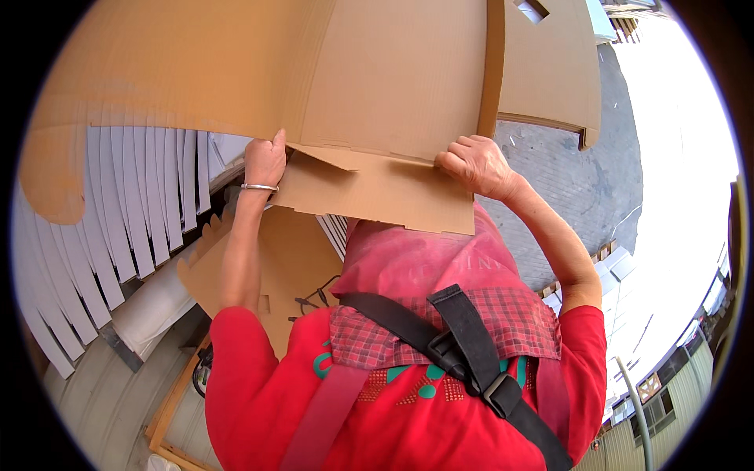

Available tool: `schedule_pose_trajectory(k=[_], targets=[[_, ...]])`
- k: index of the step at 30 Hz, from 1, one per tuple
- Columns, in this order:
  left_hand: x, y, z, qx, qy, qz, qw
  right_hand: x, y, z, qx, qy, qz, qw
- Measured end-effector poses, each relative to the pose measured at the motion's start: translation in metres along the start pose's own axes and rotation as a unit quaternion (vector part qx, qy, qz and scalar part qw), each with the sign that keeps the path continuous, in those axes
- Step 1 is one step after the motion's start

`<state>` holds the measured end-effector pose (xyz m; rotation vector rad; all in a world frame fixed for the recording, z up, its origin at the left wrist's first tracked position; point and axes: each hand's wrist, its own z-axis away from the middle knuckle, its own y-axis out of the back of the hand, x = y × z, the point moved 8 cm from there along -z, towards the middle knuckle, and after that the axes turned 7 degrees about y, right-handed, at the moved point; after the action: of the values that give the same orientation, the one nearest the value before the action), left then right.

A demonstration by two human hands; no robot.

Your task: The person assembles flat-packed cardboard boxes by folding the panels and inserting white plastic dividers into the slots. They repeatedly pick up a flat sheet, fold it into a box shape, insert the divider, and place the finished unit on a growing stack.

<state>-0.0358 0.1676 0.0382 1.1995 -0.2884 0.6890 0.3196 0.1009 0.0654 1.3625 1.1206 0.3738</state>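
Observation:
A large brown cardboard sheet [393, 71] with crease lines spreads in front of me, its near flap [385, 196] hanging toward my apron. My left hand [265, 162], with a silver bangle at the wrist, is closed on the near edge left of the flap, thumb pointing up. Beside it, a narrow strip of cardboard stands partly lifted from the flap. At the right side, my right hand [477, 166] pinches the cardboard near the flap's crease, its fingers curled over the edge. The fingertips under the cardboard are hidden.
More cardboard [548, 71] with a cut-out lies at the upper right, above the grey floor [561, 188]. Several long white strips [129, 204] stand in rows at the left, near a whitish roll [153, 306]. Another brown cardboard piece [290, 251] sits below my left forearm.

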Motion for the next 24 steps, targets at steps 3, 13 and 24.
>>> schedule_pose_trajectory(k=[3,13,24], targets=[[-0.023,-0.03,0.028,-0.105,-0.08,-0.034,0.991,-0.014,-0.015,0.015,-0.029,0.039,-0.068,0.996],[-0.07,-0.06,0.037,-0.385,0.091,0.194,0.898,0.012,-0.008,0.029,-0.014,-0.081,-0.335,0.939],[-0.09,-0.145,0.029,-0.19,0.056,0.191,0.961,0.062,-0.169,0.045,-0.12,-0.135,-0.247,0.952]])
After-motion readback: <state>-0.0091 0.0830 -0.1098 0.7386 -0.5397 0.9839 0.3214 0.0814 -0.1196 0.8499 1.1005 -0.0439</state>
